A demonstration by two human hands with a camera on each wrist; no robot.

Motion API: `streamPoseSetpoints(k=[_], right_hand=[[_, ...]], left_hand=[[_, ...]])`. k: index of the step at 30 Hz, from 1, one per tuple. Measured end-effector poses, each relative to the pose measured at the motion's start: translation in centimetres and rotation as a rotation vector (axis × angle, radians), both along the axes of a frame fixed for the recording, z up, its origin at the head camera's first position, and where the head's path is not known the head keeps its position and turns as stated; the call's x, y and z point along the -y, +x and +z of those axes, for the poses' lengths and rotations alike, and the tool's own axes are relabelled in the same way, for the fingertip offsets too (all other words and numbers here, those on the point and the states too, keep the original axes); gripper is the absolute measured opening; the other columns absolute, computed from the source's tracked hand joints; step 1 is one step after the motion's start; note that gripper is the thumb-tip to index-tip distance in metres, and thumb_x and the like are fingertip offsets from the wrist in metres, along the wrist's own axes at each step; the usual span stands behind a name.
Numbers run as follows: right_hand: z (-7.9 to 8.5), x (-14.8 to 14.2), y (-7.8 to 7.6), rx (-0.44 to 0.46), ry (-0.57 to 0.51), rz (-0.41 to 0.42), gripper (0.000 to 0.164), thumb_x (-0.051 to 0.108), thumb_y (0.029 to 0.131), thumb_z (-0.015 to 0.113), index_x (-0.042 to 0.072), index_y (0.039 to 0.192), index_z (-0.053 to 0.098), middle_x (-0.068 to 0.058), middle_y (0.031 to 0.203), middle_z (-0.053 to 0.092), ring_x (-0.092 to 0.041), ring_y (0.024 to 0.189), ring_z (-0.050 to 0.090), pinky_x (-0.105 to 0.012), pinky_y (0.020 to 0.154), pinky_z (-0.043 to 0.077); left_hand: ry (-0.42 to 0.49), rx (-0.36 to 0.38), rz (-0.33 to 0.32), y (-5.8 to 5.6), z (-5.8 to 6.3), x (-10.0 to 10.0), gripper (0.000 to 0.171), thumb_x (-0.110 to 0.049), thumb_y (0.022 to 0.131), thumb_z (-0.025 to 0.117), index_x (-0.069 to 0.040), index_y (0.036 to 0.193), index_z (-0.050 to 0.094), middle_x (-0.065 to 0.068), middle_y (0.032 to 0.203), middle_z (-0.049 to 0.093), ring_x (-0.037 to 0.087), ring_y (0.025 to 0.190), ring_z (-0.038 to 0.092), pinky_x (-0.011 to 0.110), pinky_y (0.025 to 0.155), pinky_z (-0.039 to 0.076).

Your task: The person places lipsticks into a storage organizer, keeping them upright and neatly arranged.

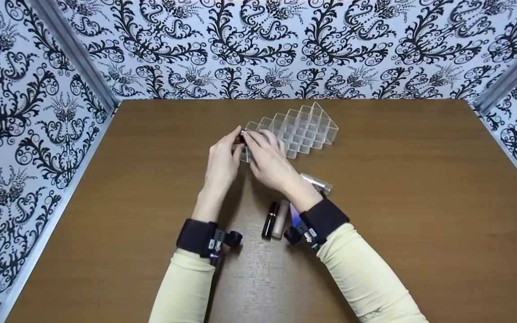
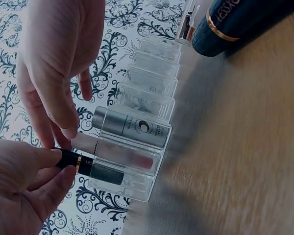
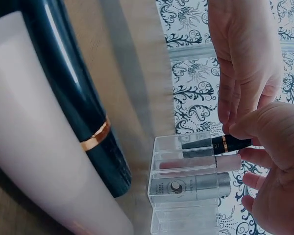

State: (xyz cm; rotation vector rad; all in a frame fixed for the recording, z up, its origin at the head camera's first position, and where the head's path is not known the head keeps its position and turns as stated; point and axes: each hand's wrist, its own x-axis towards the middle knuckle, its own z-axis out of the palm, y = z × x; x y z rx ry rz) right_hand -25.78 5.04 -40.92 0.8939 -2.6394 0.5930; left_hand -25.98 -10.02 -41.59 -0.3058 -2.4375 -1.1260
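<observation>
- Between the two hands, a black lipstick tube (image 2: pixel 70 157) with gold band stands partly inside a compartment of the clear organizer (image 1: pixel 305 130), just beside a pale pink tube (image 2: pixel 85 142).
- Left hand (image 1: pixel 221 166) pinches its cap, thumb and finger apart only by the cap's thickness.
- Right hand (image 1: pixel 269 163) has loosely bent fingers, tips close to the same cap; whether it also grips, I cannot tell.
- For seating the tube well, I would hold it parallel to the compartment walls and press slowly; a tilt could catch the rim.
- Right fingers should better avoid pushing the pale pink tube.
- Nearer to the person than the hands, a second black tube (image 1: pixel 269 223) lies on the tabletop (image 1: pixel 397 215).
</observation>
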Motion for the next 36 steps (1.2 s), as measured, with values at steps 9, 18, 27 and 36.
streamPoseSetpoints(k=[9,18,27,36], right_hand=[[-0.26,0.09,-0.06,-0.079,0.113,-0.033,0.056,0.009,0.098,0.058,-0.001,0.151,0.044,-0.015,0.149,0.049,-0.04,0.139,0.034,-0.06,0.105,0.034],[-0.31,0.19,0.13,-0.15,0.208,-0.056,0.064,0.008,0.092,0.066,-0.001,0.151,0.043,-0.015,0.15,0.048,-0.041,0.138,0.034,-0.057,0.103,0.036],[-0.1,0.34,0.22,-0.162,0.314,-0.109,0.063,0.012,0.092,0.066,0.004,0.151,0.046,-0.011,0.153,0.046,-0.039,0.139,0.033,-0.053,0.101,0.037],[-0.21,0.49,-0.05,-0.141,0.405,-0.126,0.059,0.019,0.096,0.064,0.007,0.151,0.047,-0.008,0.158,0.039,-0.038,0.14,0.031,-0.052,0.1,0.037]], left_hand=[[-0.032,-0.008,-0.035,-0.13,-0.33,0.24,0.044,0.002,0.096,0.064,0.007,0.139,0.057,0.023,0.131,0.064,0.034,0.114,0.066,0.04,0.099,0.052],[-0.067,-0.003,-0.039,-0.06,-0.35,0.17,0.044,0.003,0.096,0.063,0.008,0.139,0.056,0.024,0.132,0.063,0.036,0.12,0.062,0.041,0.104,0.049],[-0.102,-0.014,-0.066,0.11,-0.52,0.05,0.045,0.008,0.094,0.062,0.011,0.138,0.055,0.026,0.132,0.062,0.039,0.122,0.06,0.043,0.104,0.048],[-0.186,-0.006,-0.091,0.1,-0.81,-0.02,0.049,0.008,0.091,0.065,0.016,0.137,0.052,0.03,0.13,0.061,0.045,0.122,0.057,0.049,0.108,0.044]])
